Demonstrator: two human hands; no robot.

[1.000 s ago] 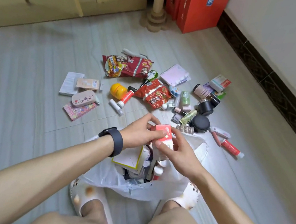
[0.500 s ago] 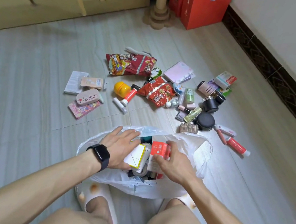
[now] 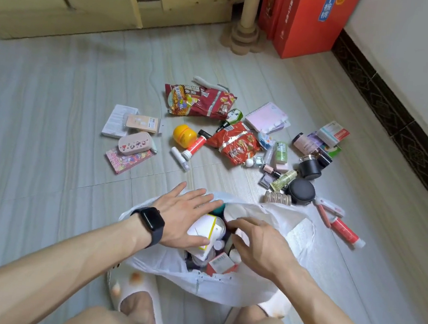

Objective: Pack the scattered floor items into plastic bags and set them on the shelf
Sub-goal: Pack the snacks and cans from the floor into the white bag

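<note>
Mid-packing: left hand [image 3: 183, 219] flat, fingers straight on the white-and-yellow box [image 3: 202, 232] in the white plastic bag [image 3: 299, 237], right hand [image 3: 260, 245] curled among the contents (can't tell if it pinches anything); next likely a forward reach to the floor pile around the red snack packet [image 3: 234, 142].

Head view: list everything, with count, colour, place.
plastic bag: 1, white, open on floor, partly filled
snack packets: 2, red, floor centre
jar: 1, yellow, left of nearer packet
notepad: 1, pink, right of farther packet
pouch: 1, pink, left group
tubes: 2, red, beside jar and far right
round cases: 2, black, right cluster
cartons: 2, red, far wall
smartwatch: 1, black, left wrist
left hand: flat on white box in bag
right hand: fingers bent inside bag
</note>
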